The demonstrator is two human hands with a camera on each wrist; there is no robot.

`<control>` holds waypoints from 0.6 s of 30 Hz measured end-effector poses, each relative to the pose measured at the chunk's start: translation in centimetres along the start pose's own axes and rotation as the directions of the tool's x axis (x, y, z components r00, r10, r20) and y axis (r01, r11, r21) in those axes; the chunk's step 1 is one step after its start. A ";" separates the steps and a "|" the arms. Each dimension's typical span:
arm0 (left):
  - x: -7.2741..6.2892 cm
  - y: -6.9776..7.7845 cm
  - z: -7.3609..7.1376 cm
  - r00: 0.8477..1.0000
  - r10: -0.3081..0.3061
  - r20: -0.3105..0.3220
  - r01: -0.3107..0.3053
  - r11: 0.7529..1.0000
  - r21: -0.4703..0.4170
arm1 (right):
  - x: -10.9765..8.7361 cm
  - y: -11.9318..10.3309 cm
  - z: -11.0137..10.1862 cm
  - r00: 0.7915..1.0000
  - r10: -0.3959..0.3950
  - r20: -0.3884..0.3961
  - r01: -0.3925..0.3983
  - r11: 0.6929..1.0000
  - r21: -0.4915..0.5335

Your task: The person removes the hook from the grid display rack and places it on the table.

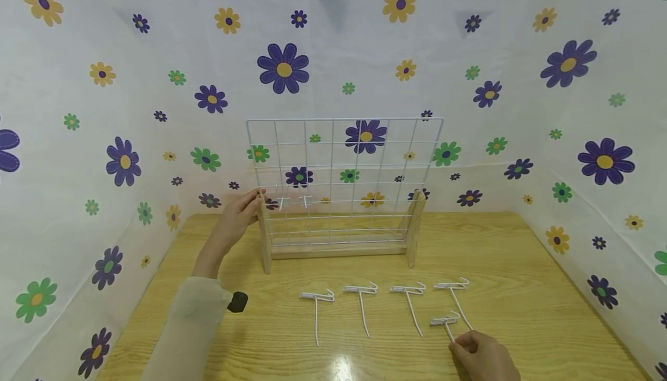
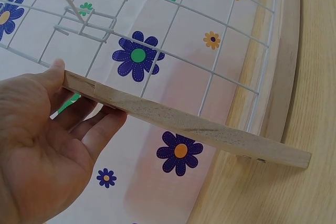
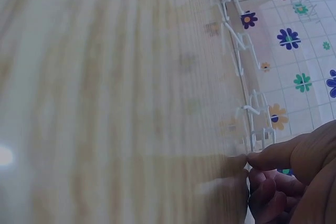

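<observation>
Flower-print backdrop [image 1: 365, 39]: it fills the upper frame and runs down both sides.
Wood-grain tabletop [image 1: 276, 329]: spreads across the lower frame, under all my work.
White wire grid [image 1: 331, 184]: upright in the middle of the frame, the backdrop showing through its squares.
Wooden stand [image 1: 339, 251]: holds the grid between two uprights, with a low rail joining them.
My left hand [image 1: 237, 219]: left of centre, thumb and fingers gripping the top end of the stand's left upright; I take this as steadying the rack.
My right hand [image 1: 484, 359]: lower right, thumb and fingertips pinched narrow on one hook's stem.
Row of loose hooks [image 1: 363, 311]: four, from lower centre to lower right, the rightmost one's stem running down to my right fingers.
Pinched hook [image 1: 444, 321]: lower right, in front of that row, clip end pointing away from me. I judge the step in hand is picking it up; whether it has left the wood I cannot tell.
Hung hooks [image 1: 283, 202]: two side by side, left of centre on the grid. Going by them, the next move calls for lifting mine clip-first to the wires, stem toward me, while my left hand holds firm.
</observation>
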State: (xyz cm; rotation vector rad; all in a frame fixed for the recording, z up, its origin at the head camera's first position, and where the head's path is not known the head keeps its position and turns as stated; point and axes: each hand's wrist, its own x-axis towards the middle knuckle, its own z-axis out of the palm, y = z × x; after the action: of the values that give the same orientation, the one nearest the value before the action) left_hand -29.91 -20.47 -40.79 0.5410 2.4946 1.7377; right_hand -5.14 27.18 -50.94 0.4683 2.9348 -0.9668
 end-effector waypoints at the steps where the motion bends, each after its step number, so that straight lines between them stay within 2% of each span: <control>1: 0.0 0.0 0.0 1.000 -0.001 0.000 0.001 1.000 -0.002 | 0.0 0.0 0.0 1.000 -0.003 -0.005 0.003 1.000 0.000; 6: 0.0 0.1 0.0 1.000 0.001 -0.003 -0.001 1.000 -0.006 | 0.0 0.1 0.1 1.000 -0.022 -0.019 0.022 1.000 0.012; 18: -0.1 0.1 0.0 1.000 0.007 0.011 -0.007 1.000 -0.008 | 0.1 0.1 0.1 1.000 -0.010 -0.009 0.010 1.000 0.010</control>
State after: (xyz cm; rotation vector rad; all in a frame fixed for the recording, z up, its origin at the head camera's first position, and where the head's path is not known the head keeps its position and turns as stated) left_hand -29.82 -20.45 -40.71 0.5580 2.4807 1.7418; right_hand -5.24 27.24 -51.06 0.4591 2.9440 -0.9841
